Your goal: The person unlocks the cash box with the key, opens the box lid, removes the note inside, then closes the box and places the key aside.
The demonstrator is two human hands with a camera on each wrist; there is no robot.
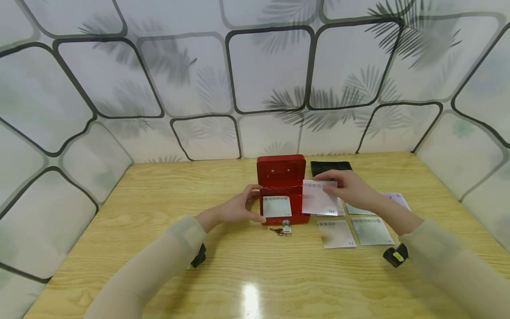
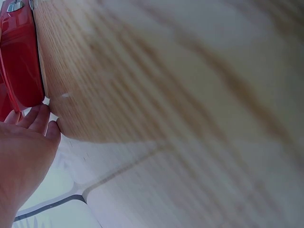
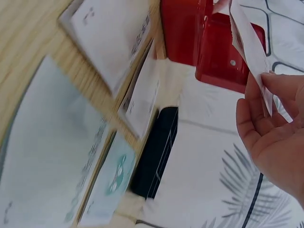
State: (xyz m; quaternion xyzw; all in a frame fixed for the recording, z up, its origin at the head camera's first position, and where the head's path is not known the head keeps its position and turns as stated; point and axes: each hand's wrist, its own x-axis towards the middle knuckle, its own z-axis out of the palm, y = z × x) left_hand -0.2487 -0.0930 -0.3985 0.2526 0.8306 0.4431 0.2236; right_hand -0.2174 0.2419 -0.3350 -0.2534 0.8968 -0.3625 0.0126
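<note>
A small red cash box (image 1: 281, 173) stands with its lid raised, a stack of pale printed paper sheets (image 1: 277, 206) lying inside. My left hand (image 1: 235, 207) grips its left side, thumb at the front corner and fingers toward the back; the left wrist view shows those fingers against the red wall. Beside the box's right edge, my right hand (image 1: 352, 190) pinches another stack of pinkish sheets (image 1: 318, 199) between thumb and fingers, held above the table. The right wrist view shows this stack (image 3: 252, 45) edge-on, so its printed face is mostly hidden.
Several more stacks of printed sheets (image 1: 372, 231) lie on the wooden table (image 1: 239, 270) to the right. A black flat case (image 1: 330, 166) rests behind them. A small padlock (image 1: 286, 227) with keys (image 1: 276, 231) lies before the box. Patterned fabric surrounds the table.
</note>
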